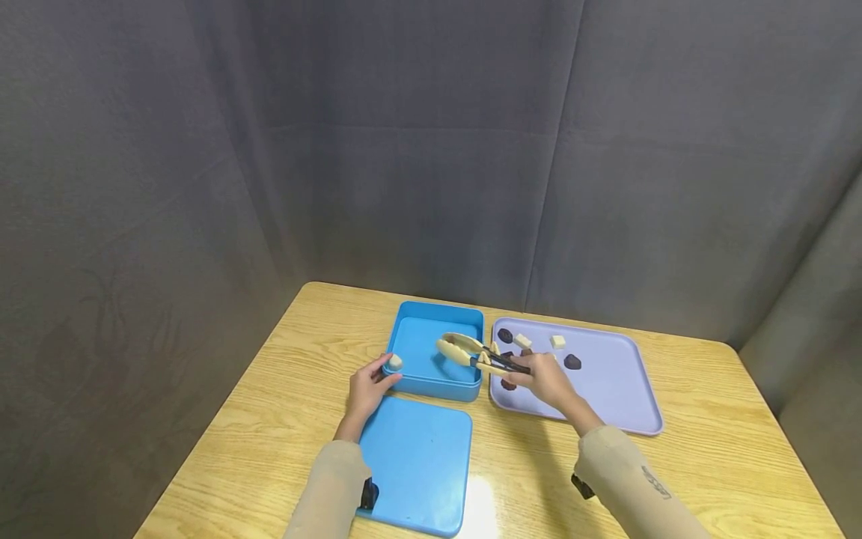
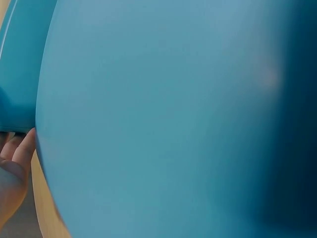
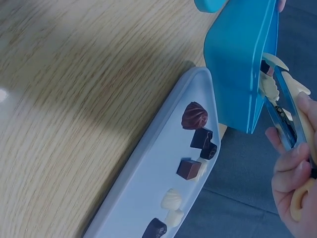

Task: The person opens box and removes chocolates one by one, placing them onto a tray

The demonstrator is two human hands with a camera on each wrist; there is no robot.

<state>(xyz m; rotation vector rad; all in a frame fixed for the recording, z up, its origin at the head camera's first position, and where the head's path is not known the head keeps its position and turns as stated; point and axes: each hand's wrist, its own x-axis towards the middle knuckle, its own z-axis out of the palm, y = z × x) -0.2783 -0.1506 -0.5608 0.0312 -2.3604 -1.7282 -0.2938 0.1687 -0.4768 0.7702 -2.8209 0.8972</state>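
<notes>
My left hand (image 1: 367, 388) holds the front left corner of an open blue box (image 1: 438, 386), thumb at the front and fingers along the left side. A white chocolate (image 1: 395, 362) lies in that corner. My right hand (image 1: 547, 378) grips cream-tipped tongs (image 1: 474, 361), whose tips are over the box. Something dark brown (image 3: 268, 68) shows between the tips, partly hidden. To the right, a pale purple tray (image 1: 616, 389) bears several chocolates, among them a swirled brown chocolate (image 3: 194, 116), a square brown chocolate (image 3: 188, 169) and a white chocolate (image 3: 171, 199).
A flat blue lid (image 1: 417, 464) lies on the wooden table (image 1: 269, 434) in front of the box, under the left forearm, and fills most of the left wrist view. Behind the table hangs a grey curtain (image 1: 404, 187).
</notes>
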